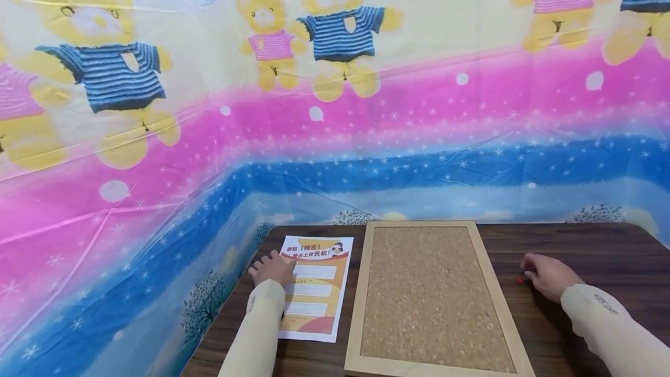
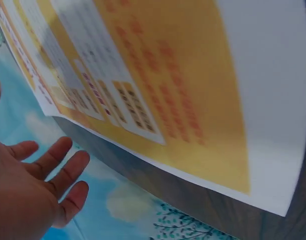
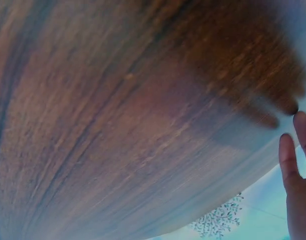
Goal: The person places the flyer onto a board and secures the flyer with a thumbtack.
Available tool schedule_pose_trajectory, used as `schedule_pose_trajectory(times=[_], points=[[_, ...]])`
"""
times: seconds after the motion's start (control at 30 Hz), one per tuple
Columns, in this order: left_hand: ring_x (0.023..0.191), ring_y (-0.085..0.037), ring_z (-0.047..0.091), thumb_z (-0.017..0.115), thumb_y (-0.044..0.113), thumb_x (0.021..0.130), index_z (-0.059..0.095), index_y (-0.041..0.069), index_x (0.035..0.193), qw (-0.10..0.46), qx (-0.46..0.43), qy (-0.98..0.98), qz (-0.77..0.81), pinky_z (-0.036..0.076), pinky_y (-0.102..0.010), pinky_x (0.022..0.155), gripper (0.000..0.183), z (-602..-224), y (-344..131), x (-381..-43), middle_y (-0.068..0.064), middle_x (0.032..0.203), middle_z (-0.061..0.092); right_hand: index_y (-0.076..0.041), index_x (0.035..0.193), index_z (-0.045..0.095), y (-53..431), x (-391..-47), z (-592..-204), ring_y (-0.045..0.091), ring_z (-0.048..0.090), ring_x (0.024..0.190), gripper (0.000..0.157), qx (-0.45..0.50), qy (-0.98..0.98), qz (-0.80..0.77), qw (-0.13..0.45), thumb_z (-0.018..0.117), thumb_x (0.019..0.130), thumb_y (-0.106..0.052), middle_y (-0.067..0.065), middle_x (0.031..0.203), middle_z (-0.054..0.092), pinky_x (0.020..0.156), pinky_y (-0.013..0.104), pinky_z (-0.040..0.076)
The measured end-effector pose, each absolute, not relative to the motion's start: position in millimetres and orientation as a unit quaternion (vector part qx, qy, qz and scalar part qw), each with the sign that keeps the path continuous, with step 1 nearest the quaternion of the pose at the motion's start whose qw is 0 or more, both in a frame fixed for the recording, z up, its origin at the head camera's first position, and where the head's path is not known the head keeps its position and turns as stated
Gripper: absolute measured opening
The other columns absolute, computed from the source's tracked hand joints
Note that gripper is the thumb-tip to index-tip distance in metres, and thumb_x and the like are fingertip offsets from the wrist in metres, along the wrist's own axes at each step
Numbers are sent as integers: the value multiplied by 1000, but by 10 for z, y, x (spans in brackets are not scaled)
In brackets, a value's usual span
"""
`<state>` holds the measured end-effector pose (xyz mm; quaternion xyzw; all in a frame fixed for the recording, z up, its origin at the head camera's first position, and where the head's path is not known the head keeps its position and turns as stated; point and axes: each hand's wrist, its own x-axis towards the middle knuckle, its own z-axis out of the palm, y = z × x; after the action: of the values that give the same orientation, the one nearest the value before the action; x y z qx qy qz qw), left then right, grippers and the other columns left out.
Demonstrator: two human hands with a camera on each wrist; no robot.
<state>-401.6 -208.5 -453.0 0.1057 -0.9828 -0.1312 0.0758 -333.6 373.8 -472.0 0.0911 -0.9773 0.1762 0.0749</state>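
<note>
On the left of the dark wooden table lies a printed paper flyer (image 1: 335, 284), orange and white with text boxes. My left hand (image 1: 272, 270) is over its left edge, fingers spread. The left wrist view shows that hand (image 2: 38, 185) with fingers relaxed and the flyer (image 2: 192, 100) beside them. A framed cork board (image 1: 429, 295) lies flat in the middle. To its right, my right hand (image 1: 549, 275) is low over the tabletop beside a tiny red object (image 1: 520, 279), too small to identify. Straight fingers of the right hand (image 3: 298, 165) show at the right wrist view's edge.
The wooden table (image 1: 602, 249) has a rounded far right corner. Behind it and along the left hangs a patterned cloth (image 1: 419, 103) with teddy bears, a pink band and a blue band. The cork board's wooden frame (image 1: 361, 307) is close to the flyer's right edge.
</note>
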Motion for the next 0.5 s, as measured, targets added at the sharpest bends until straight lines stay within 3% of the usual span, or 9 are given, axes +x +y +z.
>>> schedule_pose_trajectory(times=[0.07,0.2,0.37,0.5], points=[[116,-56,37,57,40,93,34,-13,135,70,114,-984,-119,21,-66,96,71,-4525,-2148,-3991,-38,124,43,-7,86,56,3703,-3324,-4691,21,50,67,11,90,-976,184,68,59,85,3,3,76,56,60,41,41],[111,-56,42,62,37,89,43,-15,128,53,129,-985,-98,23,-67,94,68,-4520,-2260,-3946,-38,117,49,-11,81,55,3654,-3317,-4687,18,46,63,15,90,-976,189,63,64,85,-1,-1,72,52,59,38,39],[102,-50,51,69,31,83,64,-7,106,26,131,-986,-95,23,-68,93,45,-4480,-2332,-3881,-28,100,61,-12,80,56,3632,-3341,-4689,18,46,63,15,85,-977,187,53,67,84,-3,0,73,51,59,39,39],[95,-47,56,70,27,83,68,-4,97,15,123,-988,-98,23,-69,93,34,-4434,-2339,-3828,-23,89,64,-12,79,57,3619,-3352,-4687,18,46,63,15,81,-979,181,44,66,83,-1,0,72,51,59,39,39]])
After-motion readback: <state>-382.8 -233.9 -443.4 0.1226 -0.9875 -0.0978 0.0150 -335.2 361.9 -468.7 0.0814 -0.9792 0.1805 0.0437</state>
